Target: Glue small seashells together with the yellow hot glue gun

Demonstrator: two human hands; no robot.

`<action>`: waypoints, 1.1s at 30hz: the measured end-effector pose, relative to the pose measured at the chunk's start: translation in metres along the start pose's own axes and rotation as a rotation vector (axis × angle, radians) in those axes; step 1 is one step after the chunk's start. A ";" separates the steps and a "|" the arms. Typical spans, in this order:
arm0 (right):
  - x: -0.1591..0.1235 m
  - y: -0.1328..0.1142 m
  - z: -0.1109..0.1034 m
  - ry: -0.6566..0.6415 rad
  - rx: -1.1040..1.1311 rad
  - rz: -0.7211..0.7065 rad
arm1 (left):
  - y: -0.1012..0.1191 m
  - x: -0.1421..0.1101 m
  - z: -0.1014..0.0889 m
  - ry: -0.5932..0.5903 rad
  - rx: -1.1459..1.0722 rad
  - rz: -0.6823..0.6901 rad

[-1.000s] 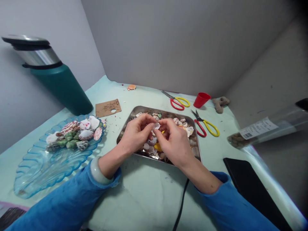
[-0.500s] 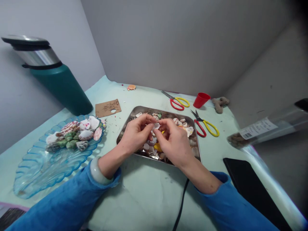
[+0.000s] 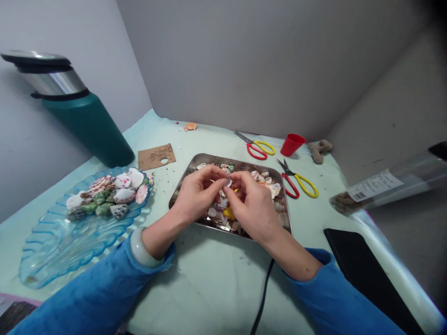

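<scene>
Both of my hands hover over a metal tray [image 3: 285, 215] filled with small seashells. My left hand [image 3: 197, 193] and my right hand [image 3: 252, 203] meet at the fingertips, pinching one small white shell [image 3: 228, 182] between them. Both hands have their fingers closed. A blue glass shell-shaped dish [image 3: 56, 244] on the left holds a pile of larger coloured shells [image 3: 108, 195] at its far end.
Two pairs of red-and-yellow scissors [image 3: 258, 147] [image 3: 299, 183] and a red cup [image 3: 292, 144] lie behind the tray. A teal flask [image 3: 80, 116] stands at the far left, a cardboard piece [image 3: 156, 156] beside it. A black phone [image 3: 363, 270] and clear tube [image 3: 387, 184] are right. A black cable [image 3: 261, 298] runs near me.
The small white shell has turned slightly between my fingertips. Otherwise both hands stay in place over the tray.
</scene>
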State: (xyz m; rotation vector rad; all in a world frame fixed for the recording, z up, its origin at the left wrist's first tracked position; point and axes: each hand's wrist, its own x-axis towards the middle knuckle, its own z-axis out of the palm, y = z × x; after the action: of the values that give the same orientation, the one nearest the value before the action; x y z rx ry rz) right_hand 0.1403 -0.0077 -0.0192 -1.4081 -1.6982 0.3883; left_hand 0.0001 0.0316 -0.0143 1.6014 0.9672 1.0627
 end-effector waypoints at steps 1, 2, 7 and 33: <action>0.000 0.000 0.000 -0.003 0.002 0.001 | 0.000 0.000 0.000 0.002 -0.001 0.001; 0.000 0.000 0.000 -0.006 0.004 0.002 | 0.000 0.000 0.000 0.004 -0.001 0.002; 0.000 0.000 0.000 -0.017 0.001 0.003 | 0.001 0.001 0.001 0.019 0.002 -0.011; 0.000 0.003 0.002 -0.006 -0.081 0.031 | 0.002 -0.001 0.001 -0.003 0.064 -0.031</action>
State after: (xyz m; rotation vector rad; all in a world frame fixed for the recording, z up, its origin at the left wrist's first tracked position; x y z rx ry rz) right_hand 0.1413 -0.0058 -0.0224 -1.4945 -1.7152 0.3447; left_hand 0.0007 0.0304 -0.0129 1.6346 1.0300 1.0173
